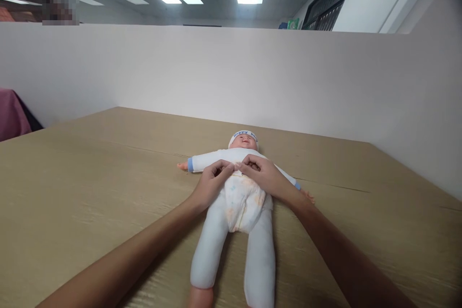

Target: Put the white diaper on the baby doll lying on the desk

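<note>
A baby doll [260,255] in a white suit with blue cuffs lies on its back, arms spread, head away from me. Its white headband [244,134] carries blue lettering. Around its hips is a white diaper [242,207] with pale orange and blue prints. At the diaper's top edge, my left hand [215,178] pinches with thumb and fingers closed. My right hand [265,173] does the same just beside it, fingertips nearly meeting the left's. Both seem to grip the diaper's waistband at the doll's belly; the exact fold between the fingertips is partly hidden.
The doll rests on a wide tan table [108,178] with faint seams. A white partition [216,72] stands behind it. Purple cloth [13,114] shows at the left edge. Beyond the partition, part of a person [60,8] is visible at upper left.
</note>
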The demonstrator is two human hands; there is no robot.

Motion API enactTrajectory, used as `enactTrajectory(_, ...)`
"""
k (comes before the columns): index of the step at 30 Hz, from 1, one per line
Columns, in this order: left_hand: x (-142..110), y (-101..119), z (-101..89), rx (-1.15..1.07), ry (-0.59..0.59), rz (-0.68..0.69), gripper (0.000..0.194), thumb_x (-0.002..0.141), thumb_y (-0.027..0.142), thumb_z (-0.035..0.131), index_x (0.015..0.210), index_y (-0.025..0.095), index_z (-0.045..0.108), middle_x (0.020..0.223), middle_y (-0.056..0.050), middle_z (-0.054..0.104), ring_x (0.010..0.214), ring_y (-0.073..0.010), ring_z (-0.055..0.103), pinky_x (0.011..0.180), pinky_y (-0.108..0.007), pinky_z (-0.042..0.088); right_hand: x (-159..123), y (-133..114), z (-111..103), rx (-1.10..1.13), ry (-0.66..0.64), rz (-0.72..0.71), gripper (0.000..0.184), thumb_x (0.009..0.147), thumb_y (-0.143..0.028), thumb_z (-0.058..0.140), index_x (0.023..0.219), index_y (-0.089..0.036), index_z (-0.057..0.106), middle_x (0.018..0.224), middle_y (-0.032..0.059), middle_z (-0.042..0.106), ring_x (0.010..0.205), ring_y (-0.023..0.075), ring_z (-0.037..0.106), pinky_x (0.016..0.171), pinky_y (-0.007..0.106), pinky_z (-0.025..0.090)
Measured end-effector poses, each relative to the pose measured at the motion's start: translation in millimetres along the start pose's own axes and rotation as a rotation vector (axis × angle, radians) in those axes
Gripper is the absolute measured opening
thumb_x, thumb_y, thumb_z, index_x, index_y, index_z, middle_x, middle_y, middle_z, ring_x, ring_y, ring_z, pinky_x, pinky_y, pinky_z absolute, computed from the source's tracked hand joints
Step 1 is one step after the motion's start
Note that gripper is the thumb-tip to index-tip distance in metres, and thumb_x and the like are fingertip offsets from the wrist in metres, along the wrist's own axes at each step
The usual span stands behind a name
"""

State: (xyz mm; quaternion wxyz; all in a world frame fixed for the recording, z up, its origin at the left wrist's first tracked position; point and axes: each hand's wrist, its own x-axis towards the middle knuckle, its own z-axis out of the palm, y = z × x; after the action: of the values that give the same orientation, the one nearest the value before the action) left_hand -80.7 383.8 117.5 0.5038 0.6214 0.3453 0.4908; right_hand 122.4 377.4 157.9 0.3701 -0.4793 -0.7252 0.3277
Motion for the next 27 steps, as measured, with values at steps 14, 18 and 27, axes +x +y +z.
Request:
enactTrajectory(14, 0, -7, -5.8, 0.062, 0.019, 0.026, 0.036, 0.092, 0.055, 0.080, 0.096, 0.019, 0.074, 0.072, 0.007, 0.034, 0.068, -0.0130, 0.033, 0.065, -0.029, 0.024, -4, 2, 7, -0.067, 0.099, -0.028, 0.022, 0.092, -0.040, 0.071, 0.092, -0.024, 0.056, 0.082, -0.0043, 0.056, 0.072, 0.0151, 0.048, 0.068, 0.030, 0.037)
enactTrajectory(18, -9, 8, -5.6, 0.200, 0.038, 0.063, 0.030, 0.099, 0.050, 0.073, 0.107, 0.021, 0.077, 0.078, 0.004, 0.046, 0.070, -0.0144, 0.040, 0.067, -0.029, 0.032, -18, -6, 14, -0.268, 0.260, -0.145, 0.010, 0.097, -0.027, 0.061, 0.106, -0.023, 0.059, 0.101, 0.0023, 0.065, 0.087, 0.0205, 0.058, 0.080, 0.035, 0.045)
enactTrajectory(27, -98, 56, -22.0, 0.599, -0.394, 0.343, 0.009, 0.107, 0.030, 0.061, 0.105, 0.025, 0.068, 0.105, 0.000, 0.072, 0.092, -0.0181, 0.061, 0.088, -0.036, 0.041, -135, -58, 36, -0.161, -0.042, -0.351, 0.016, 0.104, -0.015, 0.054, 0.112, -0.025, 0.063, 0.103, -0.0001, 0.070, 0.093, 0.0149, 0.067, 0.085, 0.026, 0.051)
